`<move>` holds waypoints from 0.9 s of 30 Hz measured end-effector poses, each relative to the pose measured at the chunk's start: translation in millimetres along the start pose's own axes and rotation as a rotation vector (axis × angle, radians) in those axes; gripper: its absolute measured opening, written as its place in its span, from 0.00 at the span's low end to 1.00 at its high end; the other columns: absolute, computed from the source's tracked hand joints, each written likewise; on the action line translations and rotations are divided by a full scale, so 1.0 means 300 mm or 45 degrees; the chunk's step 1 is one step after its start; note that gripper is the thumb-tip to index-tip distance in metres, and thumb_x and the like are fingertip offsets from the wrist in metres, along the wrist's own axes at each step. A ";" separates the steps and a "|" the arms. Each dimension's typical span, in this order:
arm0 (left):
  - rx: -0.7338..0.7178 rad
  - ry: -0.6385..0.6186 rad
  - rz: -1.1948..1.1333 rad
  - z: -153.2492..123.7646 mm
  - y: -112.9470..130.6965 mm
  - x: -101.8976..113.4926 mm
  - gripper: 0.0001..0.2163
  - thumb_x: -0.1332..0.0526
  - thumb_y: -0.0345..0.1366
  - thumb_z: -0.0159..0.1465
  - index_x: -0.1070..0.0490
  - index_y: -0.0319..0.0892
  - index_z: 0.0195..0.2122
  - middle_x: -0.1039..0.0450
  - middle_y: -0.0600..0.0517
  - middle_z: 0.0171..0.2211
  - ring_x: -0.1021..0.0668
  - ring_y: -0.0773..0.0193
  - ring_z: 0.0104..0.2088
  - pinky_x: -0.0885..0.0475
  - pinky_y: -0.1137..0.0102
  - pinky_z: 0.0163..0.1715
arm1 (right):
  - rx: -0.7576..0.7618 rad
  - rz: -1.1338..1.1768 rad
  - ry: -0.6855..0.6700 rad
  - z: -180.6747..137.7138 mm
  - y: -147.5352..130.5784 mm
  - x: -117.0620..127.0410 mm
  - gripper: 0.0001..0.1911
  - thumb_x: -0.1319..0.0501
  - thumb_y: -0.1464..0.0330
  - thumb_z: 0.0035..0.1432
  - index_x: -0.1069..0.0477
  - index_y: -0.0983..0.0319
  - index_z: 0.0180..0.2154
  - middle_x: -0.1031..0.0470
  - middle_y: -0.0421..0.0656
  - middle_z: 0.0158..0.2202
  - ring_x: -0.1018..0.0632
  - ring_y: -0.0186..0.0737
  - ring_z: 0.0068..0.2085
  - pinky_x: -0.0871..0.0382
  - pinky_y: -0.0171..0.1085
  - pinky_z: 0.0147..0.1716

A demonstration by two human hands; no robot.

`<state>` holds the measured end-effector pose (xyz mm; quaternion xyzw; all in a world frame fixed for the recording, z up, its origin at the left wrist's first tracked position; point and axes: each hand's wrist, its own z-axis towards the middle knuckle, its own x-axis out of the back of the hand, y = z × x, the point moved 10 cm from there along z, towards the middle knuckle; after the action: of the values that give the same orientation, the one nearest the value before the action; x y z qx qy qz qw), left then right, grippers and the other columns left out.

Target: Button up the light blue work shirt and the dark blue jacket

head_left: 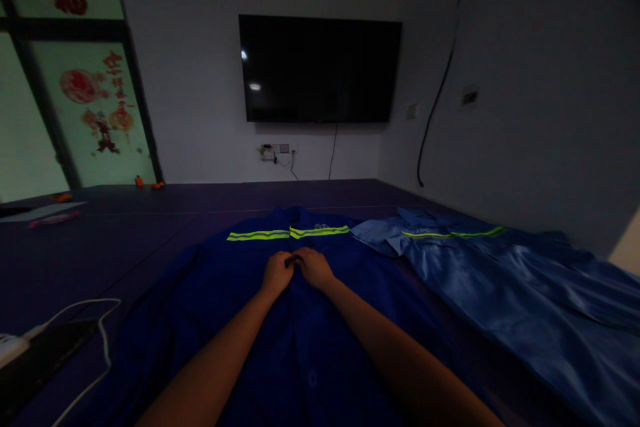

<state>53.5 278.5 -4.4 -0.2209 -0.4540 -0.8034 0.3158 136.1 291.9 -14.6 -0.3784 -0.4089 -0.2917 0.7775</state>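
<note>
A dark blue work jacket (215, 287) with yellow-green reflective strips across the chest lies spread out before me, collar at the far end. My left hand (277, 273) and my right hand (313, 267) meet on its front opening, just below the strips. Both are closed, fingertips pinching the jacket's front edge between them. The fingers hide whatever small part of the edge they grip. Nearer to me, a round button (313, 377) shows faintly on the front.
A lighter blue work shirt (480, 280) with reflective strips lies at the right. At the left are a dark flat device (55, 353) and a white cable (106, 340). Small orange objects (150, 183) lie by the door. A television (320, 70) hangs on the far wall.
</note>
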 end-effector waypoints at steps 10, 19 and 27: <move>0.045 0.058 -0.165 0.000 -0.026 -0.005 0.05 0.42 0.24 0.51 0.31 0.38 0.28 0.31 0.55 0.22 0.29 0.71 0.24 0.38 0.77 0.26 | -0.054 -0.124 -0.035 -0.003 0.005 0.002 0.13 0.51 0.70 0.58 0.32 0.59 0.43 0.29 0.44 0.44 0.31 0.39 0.47 0.41 0.36 0.45; 0.044 0.067 -0.212 -0.003 -0.027 -0.003 0.05 0.42 0.25 0.51 0.32 0.38 0.29 0.34 0.57 0.20 0.31 0.72 0.22 0.39 0.77 0.24 | -0.068 -0.191 -0.044 -0.001 0.017 -0.007 0.13 0.51 0.68 0.59 0.32 0.60 0.42 0.29 0.45 0.44 0.31 0.40 0.47 0.41 0.36 0.44; 0.058 0.053 -0.207 0.000 -0.035 -0.012 0.06 0.42 0.24 0.51 0.31 0.38 0.30 0.34 0.57 0.21 0.31 0.72 0.22 0.39 0.78 0.24 | -0.101 -0.191 -0.011 -0.004 0.020 0.000 0.12 0.50 0.67 0.58 0.31 0.60 0.41 0.29 0.44 0.43 0.31 0.41 0.45 0.41 0.37 0.42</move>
<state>48.5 283.6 -12.8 -0.1593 -0.4820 -0.8201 0.2640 141.3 294.1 -17.1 -0.3786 -0.4274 -0.3635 0.7361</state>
